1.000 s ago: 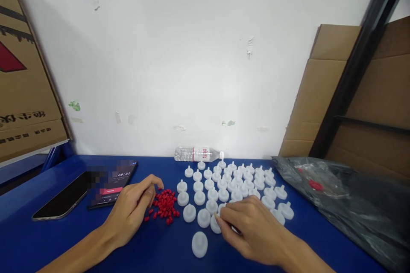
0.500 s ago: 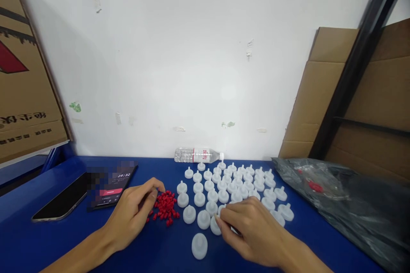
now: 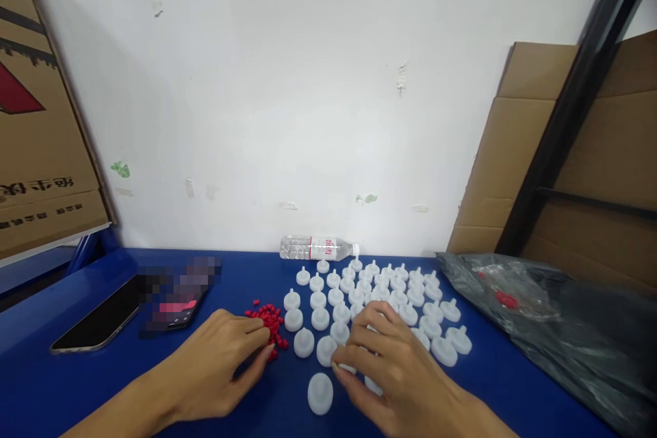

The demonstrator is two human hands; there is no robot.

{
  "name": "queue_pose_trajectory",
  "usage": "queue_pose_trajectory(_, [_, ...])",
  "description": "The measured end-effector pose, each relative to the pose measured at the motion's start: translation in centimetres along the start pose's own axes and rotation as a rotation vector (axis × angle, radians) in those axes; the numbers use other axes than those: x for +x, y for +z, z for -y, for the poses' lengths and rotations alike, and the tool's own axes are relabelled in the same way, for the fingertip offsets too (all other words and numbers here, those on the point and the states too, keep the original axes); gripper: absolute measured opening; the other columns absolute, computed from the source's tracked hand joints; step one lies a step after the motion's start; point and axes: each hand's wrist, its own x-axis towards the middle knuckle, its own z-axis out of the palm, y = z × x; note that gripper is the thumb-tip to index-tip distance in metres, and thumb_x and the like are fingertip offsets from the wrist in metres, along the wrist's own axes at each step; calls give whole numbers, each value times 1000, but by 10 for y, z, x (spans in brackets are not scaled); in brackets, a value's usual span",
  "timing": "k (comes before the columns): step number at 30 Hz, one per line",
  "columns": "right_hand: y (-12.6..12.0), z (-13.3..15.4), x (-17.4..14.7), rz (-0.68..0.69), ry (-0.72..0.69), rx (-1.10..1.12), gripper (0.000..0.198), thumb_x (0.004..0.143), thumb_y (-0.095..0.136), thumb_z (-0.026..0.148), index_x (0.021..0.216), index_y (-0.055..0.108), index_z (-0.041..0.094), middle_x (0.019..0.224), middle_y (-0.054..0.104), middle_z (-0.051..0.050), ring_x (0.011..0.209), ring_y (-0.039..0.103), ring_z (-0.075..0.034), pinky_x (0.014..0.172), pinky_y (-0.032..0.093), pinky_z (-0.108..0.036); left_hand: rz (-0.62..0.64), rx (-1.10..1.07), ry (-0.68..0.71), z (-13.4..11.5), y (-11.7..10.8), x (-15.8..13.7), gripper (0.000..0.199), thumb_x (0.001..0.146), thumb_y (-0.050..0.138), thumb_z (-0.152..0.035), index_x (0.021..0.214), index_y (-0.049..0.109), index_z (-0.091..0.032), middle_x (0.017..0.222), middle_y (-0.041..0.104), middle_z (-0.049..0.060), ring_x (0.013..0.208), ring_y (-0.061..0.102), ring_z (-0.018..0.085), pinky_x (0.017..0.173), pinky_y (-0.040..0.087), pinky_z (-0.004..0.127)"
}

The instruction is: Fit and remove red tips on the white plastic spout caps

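At the pile of small red caps (image 3: 272, 318), my left hand (image 3: 223, 359) has its fingers curled and thumb drawn in near the forefinger. Whatever lies between those fingertips is hidden. My right hand (image 3: 393, 366) hovers over the near part of a group of white round lids with narrow spouts (image 3: 327, 350). Its thumb and forefinger come together beside that lid, and I cannot make out what they hold. The hand covers several lids behind it. One white lid (image 3: 320, 394) stands apart at the front, between the hands.
A clear plastic bottle (image 3: 318, 248) lies against the wall behind the lids. Two phones, one black (image 3: 97, 318) and one lit (image 3: 179, 304), lie at left on the blue table (image 3: 31, 383). A dark plastic bag (image 3: 575, 328) covers the right side. Cardboard (image 3: 46, 116) stands at left.
My left hand has moved right and slightly down over the near side of the red caps. My right hand has shifted a little left, its fingertips now lower.
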Motion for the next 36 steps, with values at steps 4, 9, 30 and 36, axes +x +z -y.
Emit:
queue_pose_trajectory(4, [12, 3, -6, 37, 36, -30, 7, 95, 66, 26, 100, 69, 22, 78, 65, 1, 85, 59, -18, 97, 39, -38, 61, -3, -97, -7, 5, 1, 14, 99, 46, -24, 89, 55, -23, 84, 67, 1, 67, 64, 20, 63, 33, 32])
queue_pose_trajectory(9, [20, 4, -10, 121, 17, -82, 10, 95, 68, 34, 96, 69, 24, 79, 65, 1, 86, 59, -18, 99, 38, -37, 124, 13, -92, -9, 2, 2, 12, 98, 46, -22, 90, 56, -23, 87, 68, 1, 69, 66, 20, 63, 34, 32])
queue_pose_trajectory(30, [14, 12, -1, -37, 18, -12, 9, 97, 60, 17, 101, 67, 20, 100, 70, -6, 88, 63, -17, 81, 48, -33, -103, -210, 7, -14, -4, -1, 17, 99, 45, -15, 105, 59, -25, 89, 71, -2, 67, 66, 13, 65, 42, 27])
queue_pose_trajectory(36, [16, 11, -2, -75, -40, -28, 11, 98, 57, 13, 105, 64, 17, 121, 73, -8, 111, 69, -17, 104, 47, -34, -374, -237, 192, -27, 2, -3, 18, 105, 47, -17, 115, 59, -24, 100, 78, 1, 85, 76, 14, 70, 49, 24])
